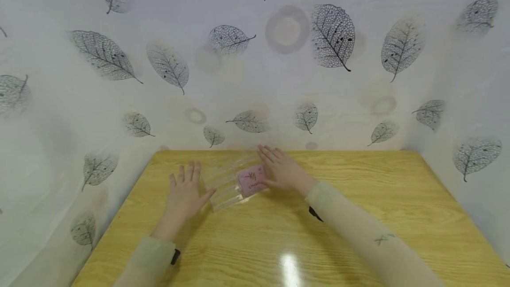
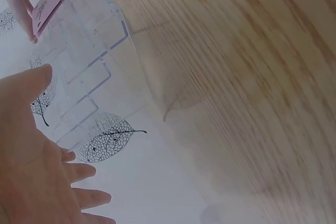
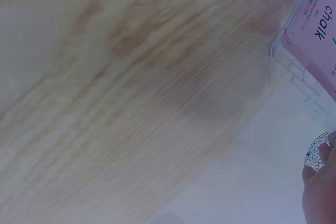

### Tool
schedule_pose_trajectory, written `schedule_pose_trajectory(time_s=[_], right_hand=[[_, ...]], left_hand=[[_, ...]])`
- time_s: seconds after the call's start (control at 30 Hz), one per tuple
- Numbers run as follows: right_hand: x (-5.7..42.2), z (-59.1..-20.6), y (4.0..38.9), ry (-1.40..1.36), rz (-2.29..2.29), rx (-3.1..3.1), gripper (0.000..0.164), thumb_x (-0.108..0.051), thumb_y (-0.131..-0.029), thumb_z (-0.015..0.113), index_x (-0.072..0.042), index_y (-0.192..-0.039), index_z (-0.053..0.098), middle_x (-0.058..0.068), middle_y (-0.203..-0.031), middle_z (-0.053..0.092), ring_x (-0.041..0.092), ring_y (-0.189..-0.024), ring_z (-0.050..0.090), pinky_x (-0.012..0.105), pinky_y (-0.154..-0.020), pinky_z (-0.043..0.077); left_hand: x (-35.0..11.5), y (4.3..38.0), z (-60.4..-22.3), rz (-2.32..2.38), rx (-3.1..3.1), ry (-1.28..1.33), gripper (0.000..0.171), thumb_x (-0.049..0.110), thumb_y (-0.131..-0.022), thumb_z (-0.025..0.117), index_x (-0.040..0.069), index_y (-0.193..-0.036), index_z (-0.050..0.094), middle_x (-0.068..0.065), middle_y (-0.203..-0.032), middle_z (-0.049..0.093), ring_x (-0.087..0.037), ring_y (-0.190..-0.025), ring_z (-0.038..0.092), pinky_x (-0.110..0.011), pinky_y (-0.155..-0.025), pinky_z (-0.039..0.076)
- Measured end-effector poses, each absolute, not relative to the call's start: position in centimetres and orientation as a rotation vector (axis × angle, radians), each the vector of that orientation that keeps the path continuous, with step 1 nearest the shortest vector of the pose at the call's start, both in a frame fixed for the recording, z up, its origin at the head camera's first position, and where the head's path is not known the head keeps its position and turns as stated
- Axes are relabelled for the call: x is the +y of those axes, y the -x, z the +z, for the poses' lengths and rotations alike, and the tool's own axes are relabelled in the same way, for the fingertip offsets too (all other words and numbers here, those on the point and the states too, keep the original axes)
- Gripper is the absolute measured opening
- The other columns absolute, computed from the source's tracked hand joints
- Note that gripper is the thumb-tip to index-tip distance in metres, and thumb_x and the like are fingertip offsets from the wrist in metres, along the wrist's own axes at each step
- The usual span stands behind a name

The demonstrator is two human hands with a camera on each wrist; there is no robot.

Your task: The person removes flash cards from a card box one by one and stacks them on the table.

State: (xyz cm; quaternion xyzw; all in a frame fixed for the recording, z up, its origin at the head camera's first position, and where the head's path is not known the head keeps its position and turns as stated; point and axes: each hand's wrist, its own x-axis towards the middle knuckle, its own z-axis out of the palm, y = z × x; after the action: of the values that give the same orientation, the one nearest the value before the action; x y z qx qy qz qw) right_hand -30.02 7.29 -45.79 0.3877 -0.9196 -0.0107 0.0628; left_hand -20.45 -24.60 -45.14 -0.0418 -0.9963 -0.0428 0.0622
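Observation:
A clear plastic stepped rack (image 1: 225, 189) stands at an angle near the back of the table. A pink flat pack lettered "chalk" (image 1: 252, 180) lies against its right part; the lettering shows more fully on the pink pack (image 3: 315, 30) in the right wrist view. My left hand (image 1: 185, 196) is at the rack's left end, fingers spread, thumb towards its edge. Whether that thumb touches is unclear. My right hand (image 1: 284, 172) lies at the right end with fingers fairly straight, its thumb over the pack's lower right edge. Beneath this hand, part of the pack is hidden.
The wood-grain table (image 1: 350, 216) reaches back to a pale curtain (image 1: 255, 79) printed with dark leaves, which hangs behind it and along both sides. Light glares off the table's front. Dark bands show at both wrists.

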Motion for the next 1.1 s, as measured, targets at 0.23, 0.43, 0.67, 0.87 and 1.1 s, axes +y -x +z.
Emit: schedule_pose_trajectory(time_s=[0.23, 0.43, 0.67, 0.87, 1.1], right_hand=[[8.0, -45.6, 29.5, -1.159, 0.021, -2.783, 0.094, -0.059, -0.104, 0.055, 0.001, -0.168, 0.019, 0.017, -0.178, 0.015, 0.038, -0.164, 0.024, 0.052, -0.136, 0.017], [9.1, -45.3, 28.7, -1.163, -0.001, -2.757, 0.094, -0.058, -0.104, 0.056, 0.003, -0.166, 0.023, 0.020, -0.176, 0.021, 0.039, -0.163, 0.025, 0.051, -0.135, 0.018], [10.6, -45.1, 28.0, -1.156, 0.003, -2.711, 0.093, -0.058, -0.103, 0.058, 0.004, -0.165, 0.027, 0.020, -0.175, 0.024, 0.040, -0.162, 0.028, 0.051, -0.135, 0.021], [12.0, -45.7, 27.7, -1.150, -0.005, -2.681, 0.094, -0.058, -0.102, 0.059, 0.003, -0.166, 0.027, 0.019, -0.175, 0.026, 0.039, -0.162, 0.028, 0.051, -0.135, 0.022], [13.4, -46.1, 26.9, -1.124, 0.028, -2.670, 0.093, -0.057, -0.101, 0.061, 0.004, -0.164, 0.030, 0.020, -0.174, 0.029, 0.040, -0.161, 0.031, 0.053, -0.133, 0.027]], left_hand=[[-24.5, 21.0, -45.4, -0.121, -2.990, 0.175, 0.103, 0.060, -0.100, 0.063, -0.004, -0.167, 0.018, -0.027, -0.173, 0.022, -0.058, -0.158, 0.019, -0.073, -0.128, 0.014], [-23.9, 21.4, -45.8, -0.115, -3.015, 0.230, 0.103, 0.061, -0.103, 0.058, -0.006, -0.167, 0.014, -0.024, -0.176, 0.014, -0.052, -0.162, 0.015, -0.066, -0.132, 0.012], [-23.0, 21.7, -45.4, -0.117, -3.020, 0.266, 0.102, 0.060, -0.103, 0.057, -0.006, -0.167, 0.011, -0.023, -0.176, 0.012, -0.050, -0.162, 0.014, -0.062, -0.133, 0.012], [-22.3, 22.1, -45.8, -0.111, -3.016, 0.301, 0.103, 0.062, -0.103, 0.056, -0.004, -0.168, 0.011, -0.021, -0.177, 0.011, -0.049, -0.163, 0.013, -0.063, -0.133, 0.011], [-21.2, 22.5, -45.7, -0.109, -3.024, 0.338, 0.104, 0.062, -0.101, 0.059, -0.004, -0.168, 0.014, -0.022, -0.177, 0.015, -0.051, -0.162, 0.016, -0.065, -0.132, 0.014]])
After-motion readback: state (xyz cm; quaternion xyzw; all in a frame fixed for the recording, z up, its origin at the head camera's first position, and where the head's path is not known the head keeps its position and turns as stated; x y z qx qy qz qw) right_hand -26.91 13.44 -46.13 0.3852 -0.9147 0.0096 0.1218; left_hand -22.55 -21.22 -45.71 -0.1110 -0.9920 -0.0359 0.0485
